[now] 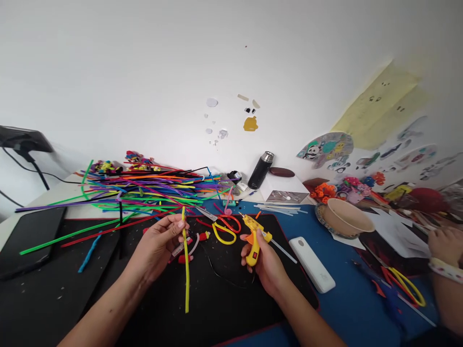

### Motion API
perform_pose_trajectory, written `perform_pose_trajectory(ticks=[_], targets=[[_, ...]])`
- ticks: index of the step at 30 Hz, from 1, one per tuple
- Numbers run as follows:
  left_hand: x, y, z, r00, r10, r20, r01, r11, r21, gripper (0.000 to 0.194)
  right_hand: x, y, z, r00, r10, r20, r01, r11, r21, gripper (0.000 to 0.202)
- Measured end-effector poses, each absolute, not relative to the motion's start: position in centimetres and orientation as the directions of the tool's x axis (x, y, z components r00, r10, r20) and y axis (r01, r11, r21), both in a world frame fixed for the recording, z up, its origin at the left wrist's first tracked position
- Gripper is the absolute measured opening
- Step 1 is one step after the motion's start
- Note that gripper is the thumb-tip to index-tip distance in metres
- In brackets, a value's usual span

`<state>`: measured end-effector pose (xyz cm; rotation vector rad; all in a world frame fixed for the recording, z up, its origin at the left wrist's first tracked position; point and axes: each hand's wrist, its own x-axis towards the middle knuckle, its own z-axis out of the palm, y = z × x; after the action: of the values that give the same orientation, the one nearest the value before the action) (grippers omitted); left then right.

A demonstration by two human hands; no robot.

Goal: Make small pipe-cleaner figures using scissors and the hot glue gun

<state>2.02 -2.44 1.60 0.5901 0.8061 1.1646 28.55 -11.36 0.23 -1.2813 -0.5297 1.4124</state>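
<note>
Between thumb and fingers, my left hand (163, 237) pinches a yellow pipe cleaner (186, 277) near its upper end, and the strip hangs down over the black mat. My right hand (261, 258) is wrapped round a yellow hot glue gun (252, 241), whose nozzle points up and left. A clear glue stick (284, 250) sticks out of its back end. Beyond and between the hands lie scissors (224, 228) with red and yellow handles. Partly hidden behind my left hand, a small red and pink piece (194, 245) rests on the mat.
A heap of coloured pipe cleaners (155, 185) covers the back left. A black thermos (261, 171), a white power bank (313, 265) and a beige bowl (347, 217) stand further right. Another person's hand (444, 246) is at the right edge, near a second pair of scissors (403, 284).
</note>
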Motion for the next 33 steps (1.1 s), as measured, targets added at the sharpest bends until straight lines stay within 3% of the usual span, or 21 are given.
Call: perform_pose_trajectory(ticks=[14, 17, 20, 24, 33], targets=[[2.8, -3.4, 1.4, 0.271, 0.934, -0.233, -0.492, 0.342, 0.801, 0.038, 31.5, -11.9, 1.2, 0.089, 0.754, -0.651, -0.327, -0.596, -0.734, 0.060], [2.8, -3.4, 1.4, 0.285, 0.932, -0.224, -0.490, 0.343, 0.802, 0.037, 32.2, -12.7, 0.5, 0.107, 0.742, -0.662, -0.182, -0.640, -0.746, 0.059], [2.7, -3.5, 1.4, 0.310, 0.926, -0.213, -0.474, 0.345, 0.810, 0.036, 32.9, -14.1, 0.2, 0.105, 0.743, -0.661, 0.086, -0.669, -0.738, 0.060], [2.8, -3.7, 1.4, 0.343, 0.918, -0.198, -0.426, 0.340, 0.839, 0.034, 32.4, -15.3, 1.3, 0.105, 0.854, -0.509, 0.299, -0.516, -0.803, 0.060], [2.9, -4.3, 1.9, 0.430, 0.893, -0.136, -0.365, 0.310, 0.878, 0.027, 23.6, -11.0, 2.8, -0.179, 0.950, -0.256, 0.060, -0.250, -0.966, 0.055]])
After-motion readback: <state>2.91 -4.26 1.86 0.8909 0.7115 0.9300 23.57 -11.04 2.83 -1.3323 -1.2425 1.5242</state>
